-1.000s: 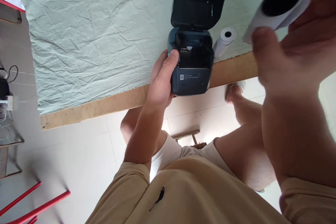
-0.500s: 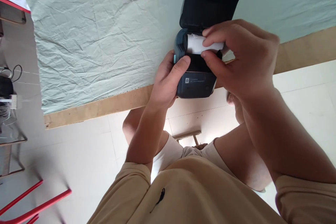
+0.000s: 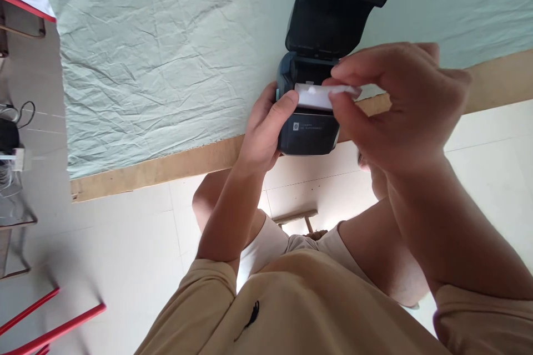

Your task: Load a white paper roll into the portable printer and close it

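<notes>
A small dark portable printer [image 3: 308,136] with its black lid [image 3: 325,14] swung up is held at the table's near edge. My left hand [image 3: 266,127] is wrapped round its left side, the thumb lying over the rim. White paper [image 3: 316,97], seemingly the paper roll or its loose end, lies across the opening of the printer. My right hand [image 3: 400,100] pinches the right end of this paper between thumb and fingers. The inside of the compartment shows dark behind the paper.
A pale green wrinkled cloth [image 3: 166,55] covers the table, whose bare wooden edge [image 3: 158,166] faces me. Red metal legs [image 3: 62,324] stand on the floor at lower left. Cables and a black device [image 3: 8,136] sit at the far left.
My right hand has moved slightly right and drawn the white paper toward me, from the back of the compartment to its front. The left hand still holds the printer.
</notes>
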Motion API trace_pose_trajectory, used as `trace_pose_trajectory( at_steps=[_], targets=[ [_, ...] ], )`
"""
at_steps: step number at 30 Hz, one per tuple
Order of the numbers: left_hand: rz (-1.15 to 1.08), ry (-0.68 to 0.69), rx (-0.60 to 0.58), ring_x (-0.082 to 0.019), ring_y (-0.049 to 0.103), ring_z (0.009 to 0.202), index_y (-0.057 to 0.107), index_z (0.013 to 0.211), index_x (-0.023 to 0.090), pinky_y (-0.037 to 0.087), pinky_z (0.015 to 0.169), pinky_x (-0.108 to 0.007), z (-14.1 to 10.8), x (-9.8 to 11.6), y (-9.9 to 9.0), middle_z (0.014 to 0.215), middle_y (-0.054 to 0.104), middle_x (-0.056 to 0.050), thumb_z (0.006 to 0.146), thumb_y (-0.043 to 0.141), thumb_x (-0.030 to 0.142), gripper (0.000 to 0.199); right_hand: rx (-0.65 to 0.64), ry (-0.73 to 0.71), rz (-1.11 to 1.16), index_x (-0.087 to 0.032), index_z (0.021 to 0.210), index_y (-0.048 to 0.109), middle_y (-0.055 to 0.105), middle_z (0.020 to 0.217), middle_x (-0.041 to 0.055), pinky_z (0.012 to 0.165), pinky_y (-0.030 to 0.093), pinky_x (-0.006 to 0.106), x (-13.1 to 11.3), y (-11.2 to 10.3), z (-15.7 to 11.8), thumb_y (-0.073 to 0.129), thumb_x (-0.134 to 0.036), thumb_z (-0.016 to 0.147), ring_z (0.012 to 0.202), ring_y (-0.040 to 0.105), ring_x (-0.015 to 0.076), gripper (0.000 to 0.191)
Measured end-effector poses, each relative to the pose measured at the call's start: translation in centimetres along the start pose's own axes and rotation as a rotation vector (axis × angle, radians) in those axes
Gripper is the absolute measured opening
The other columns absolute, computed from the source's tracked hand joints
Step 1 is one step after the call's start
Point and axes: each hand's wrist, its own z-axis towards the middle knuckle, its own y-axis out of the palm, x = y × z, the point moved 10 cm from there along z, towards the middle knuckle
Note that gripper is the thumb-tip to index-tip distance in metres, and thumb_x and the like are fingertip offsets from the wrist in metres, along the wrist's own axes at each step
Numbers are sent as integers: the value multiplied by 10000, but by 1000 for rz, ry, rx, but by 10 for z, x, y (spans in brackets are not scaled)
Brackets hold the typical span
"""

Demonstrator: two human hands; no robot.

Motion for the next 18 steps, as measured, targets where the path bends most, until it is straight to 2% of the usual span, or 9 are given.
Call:
trace_pose_trajectory(
  at_steps=[2, 4, 6, 9, 11, 12, 15, 17, 18],
  targets=[
    [-35, 41, -63, -380, 747, 1323, 711, 1125, 289, 626, 992, -438, 4, 2, 0, 1063, 779, -71, 839, 925, 687, 535, -46, -56, 22, -361, 1072, 733, 869, 966, -61, 923, 608, 512, -7, 6, -7, 730, -193, 950, 955, 863, 272, 207],
    [-34, 86, -105, -363, 750, 1363, 701, 1195, 302, 629, 1070, -427, 5, 6, -2, 1151, 799, -54, 789, 1005, 565, 571, -102, -95, 72, -363, 1129, 737, 883, 1057, -34, 935, 612, 524, -10, 12, -16, 759, -272, 954, 1014, 862, 292, 198],
    [-9, 106, -134, -339, 743, 1408, 712, 1265, 306, 607, 1171, -413, 5, 8, -2, 1270, 807, -44, 777, 1032, 440, 598, -104, -84, 111, -361, 1132, 734, 876, 1059, -15, 943, 627, 523, -4, 11, -22, 742, -297, 974, 1032, 857, 298, 170],
    [24, 96, -132, -367, 725, 1478, 736, 1324, 302, 589, 1232, -451, 5, 6, -5, 1368, 795, -59, 770, 1023, 371, 628, 63, 10, 139, -372, 1153, 719, 842, 1068, 4, 905, 643, 509, 16, -9, -21, 673, -310, 996, 980, 824, 281, 174],
    [37, 105, -116, -404, 714, 1500, 741, 1333, 303, 598, 1220, -483, 7, 4, -8, 1385, 787, -75, 733, 1024, 383, 668, 150, 39, 143, -380, 1273, 708, 807, 1277, 24, 817, 619, 473, 28, -20, -15, 666, -308, 959, 983, 787, 256, 324],
    [44, 117, -119, -414, 710, 1503, 738, 1341, 304, 600, 1216, -491, 8, 4, -8, 1407, 780, -80, 712, 1023, 384, 695, 152, 8, 149, -390, 1365, 686, 769, 1390, 32, 770, 599, 445, 30, -21, -10, 675, -304, 931, 1047, 781, 252, 443],
    [63, 138, -140, -419, 689, 1515, 700, 1411, 318, 606, 1189, -484, 11, 2, -9, 1510, 738, -86, 672, 1001, 355, 798, 16, -86, 175, -467, 1610, 530, 636, 1618, 19, 716, 561, 362, 26, -9, 3, 653, -254, 932, 1405, 718, 266, 722],
    [64, 122, -127, -419, 661, 1540, 663, 1470, 328, 609, 1153, -462, 12, 1, -11, 1519, 725, -88, 647, 989, 323, 885, 24, -55, 200, -514, 1604, 528, 626, 1593, -7, 721, 540, 336, 26, -11, 5, 630, -266, 985, 1496, 668, 265, 674],
    [59, 107, -117, -418, 653, 1547, 648, 1490, 333, 609, 1134, -449, 12, -1, -12, 1500, 728, -86, 637, 987, 314, 918, 70, -1, 213, -506, 1541, 586, 649, 1528, -7, 723, 529, 344, 28, -15, 3, 625, -300, 1018, 1419, 702, 258, 564]
  ],
)
